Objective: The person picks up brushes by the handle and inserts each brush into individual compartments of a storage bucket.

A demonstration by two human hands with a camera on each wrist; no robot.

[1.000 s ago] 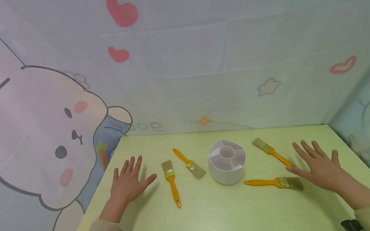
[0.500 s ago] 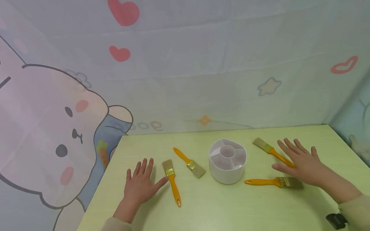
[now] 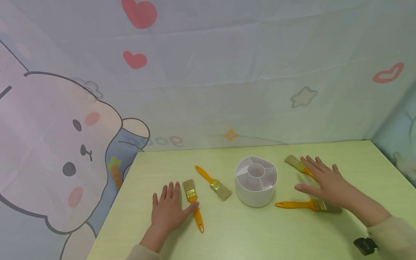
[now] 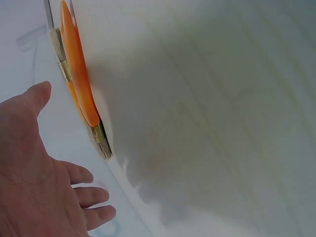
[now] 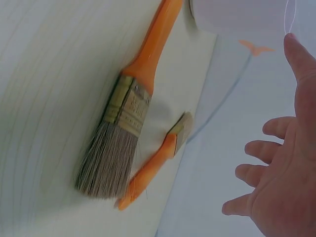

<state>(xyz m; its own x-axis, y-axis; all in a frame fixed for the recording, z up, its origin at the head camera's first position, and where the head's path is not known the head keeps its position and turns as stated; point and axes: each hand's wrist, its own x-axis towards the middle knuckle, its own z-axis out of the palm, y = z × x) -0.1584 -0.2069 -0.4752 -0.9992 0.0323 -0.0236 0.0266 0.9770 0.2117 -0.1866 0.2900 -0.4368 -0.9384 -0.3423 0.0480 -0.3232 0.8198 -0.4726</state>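
My left hand point(image 3: 167, 212) hovers over the table with straight, spread fingers, its thumb in front of the near-left paintbrush point(image 3: 198, 221). In the left wrist view an orange handle point(image 4: 78, 64) lies apart from the hand. A second left paintbrush point(image 3: 212, 183) points its bristles toward the white divided round holder point(image 3: 254, 196). My right hand point(image 3: 331, 186) is above the two right paintbrushes, its fingers straight. It partly covers the far paintbrush point(image 3: 295, 163) and the bristle end of the near paintbrush point(image 3: 294, 205). In the right wrist view, bristles point(image 5: 108, 160) show below the hand's level.
The pale green table point(image 3: 240, 234) bears all of these things. A printed cloth point(image 3: 208, 72) with hearts and a cartoon animal hangs behind the table's back edge. A black object point(image 3: 365, 246) is near my right sleeve point(image 3: 393, 236).
My left hand has moved right, toward the near-left paintbrush. My right hand has moved left over the right paintbrushes. The brushes and holder have stayed put.
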